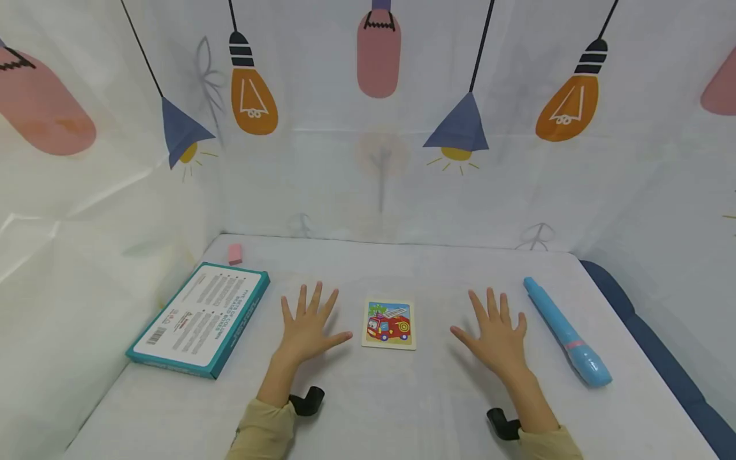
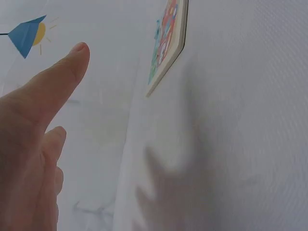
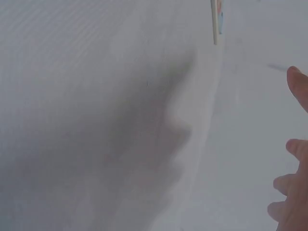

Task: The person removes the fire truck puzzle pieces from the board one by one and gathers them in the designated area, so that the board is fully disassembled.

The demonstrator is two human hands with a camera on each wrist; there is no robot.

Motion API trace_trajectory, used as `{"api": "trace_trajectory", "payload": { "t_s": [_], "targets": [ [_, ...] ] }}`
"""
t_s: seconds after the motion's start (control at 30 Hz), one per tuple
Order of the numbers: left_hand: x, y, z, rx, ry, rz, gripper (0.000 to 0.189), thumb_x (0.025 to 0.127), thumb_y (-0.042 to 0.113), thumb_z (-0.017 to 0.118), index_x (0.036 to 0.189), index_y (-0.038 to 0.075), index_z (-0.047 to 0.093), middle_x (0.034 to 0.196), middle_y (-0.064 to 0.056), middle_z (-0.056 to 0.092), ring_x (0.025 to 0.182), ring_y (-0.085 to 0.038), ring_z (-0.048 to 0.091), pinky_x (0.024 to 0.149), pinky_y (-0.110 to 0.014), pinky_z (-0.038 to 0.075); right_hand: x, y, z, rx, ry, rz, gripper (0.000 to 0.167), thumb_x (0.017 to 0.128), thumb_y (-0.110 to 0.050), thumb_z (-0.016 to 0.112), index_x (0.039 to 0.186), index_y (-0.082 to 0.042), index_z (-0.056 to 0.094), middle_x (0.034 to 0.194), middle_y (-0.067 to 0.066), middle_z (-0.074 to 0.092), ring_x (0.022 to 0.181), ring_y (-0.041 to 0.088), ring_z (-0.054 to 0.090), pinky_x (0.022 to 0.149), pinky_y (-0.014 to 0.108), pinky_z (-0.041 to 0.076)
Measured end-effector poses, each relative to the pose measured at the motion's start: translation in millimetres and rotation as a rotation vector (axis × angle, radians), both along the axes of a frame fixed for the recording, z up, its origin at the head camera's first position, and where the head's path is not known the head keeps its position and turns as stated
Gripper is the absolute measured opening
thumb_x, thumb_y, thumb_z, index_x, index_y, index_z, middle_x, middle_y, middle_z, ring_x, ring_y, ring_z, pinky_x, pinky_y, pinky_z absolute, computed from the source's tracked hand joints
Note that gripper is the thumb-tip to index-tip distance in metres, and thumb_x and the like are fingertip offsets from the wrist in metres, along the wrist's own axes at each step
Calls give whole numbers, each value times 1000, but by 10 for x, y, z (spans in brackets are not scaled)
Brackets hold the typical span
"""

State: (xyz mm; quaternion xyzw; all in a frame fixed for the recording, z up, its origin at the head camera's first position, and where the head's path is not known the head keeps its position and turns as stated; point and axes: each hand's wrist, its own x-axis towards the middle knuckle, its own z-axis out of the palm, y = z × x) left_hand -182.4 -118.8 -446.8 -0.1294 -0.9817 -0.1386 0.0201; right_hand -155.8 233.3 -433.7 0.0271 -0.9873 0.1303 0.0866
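A small square picture puzzle (image 1: pixel 388 324) with a red fire truck on it lies on the white table between the two hands. To its left, my left hand (image 1: pixel 308 331) is spread with straight fingers and holds nothing; its thumb points toward the puzzle. My right hand (image 1: pixel 498 337) is spread likewise on the other side, its thumb also toward the puzzle, apart from it. In the left wrist view the puzzle (image 2: pixel 168 41) shows its pale edge beyond the thumb. Only a sliver of the puzzle (image 3: pixel 216 21) appears in the right wrist view. Both hands cast shadows on the table.
A teal-edged flat box (image 1: pixel 198 316) lies at the left, with a pink eraser-like block (image 1: pixel 235 253) behind it. On the right lies a light blue tube-shaped object (image 1: pixel 566 332) with a pink band. A dark blue chair-like edge (image 1: pixel 650 351) shows beyond the table's right side.
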Motion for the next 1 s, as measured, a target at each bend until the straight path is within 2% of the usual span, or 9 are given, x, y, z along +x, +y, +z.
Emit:
{"api": "trace_trajectory", "payload": {
  "t_s": [0.27, 0.57, 0.77, 0.87, 1.0],
  "targets": [
    [-179, 268, -99, 18, -50, -52, 88, 78, 66, 54, 148, 22, 23, 154, -15, 11, 139, -42, -1, 101, -65, -12, -236, -236, -101, -50, -53, 20, 85, 81, -55, 59, 146, -12, 25, 151, 24, 12, 137, 45, 5, 100, 69, 2],
    [-287, 529, -187, 67, -99, -84, 81, 78, 64, 55, 145, 23, 32, 151, -17, 21, 138, -43, 4, 102, -66, -6, -471, -499, -177, -152, -171, 66, 82, 83, -53, 57, 147, -14, 24, 151, 23, 14, 137, 46, 6, 100, 70, 6],
    [-321, 665, -261, 77, -147, -105, 73, 79, 63, 55, 141, 28, 39, 151, -16, 22, 139, -43, 5, 102, -66, -6, -585, -692, -185, -269, -269, 134, 62, 85, -37, 62, 139, -13, 41, 145, 21, 33, 135, 47, 17, 98, 70, 13],
    [-323, 733, -288, 72, -154, -110, 71, 79, 63, 54, 140, 29, 41, 151, -16, 22, 139, -42, 5, 102, -66, -5, -619, -766, -189, -258, -276, 156, 53, 85, -32, 64, 131, -12, 51, 141, 20, 40, 132, 46, 24, 96, 69, 18],
    [-305, 791, -294, 79, -161, -113, 70, 79, 61, 57, 139, 28, 43, 151, -17, 22, 138, -43, 7, 102, -67, -2, -660, -841, -206, -191, -273, 132, 44, 83, -31, 66, 122, -13, 59, 137, 19, 45, 130, 46, 29, 95, 68, 21]
  ]
}}
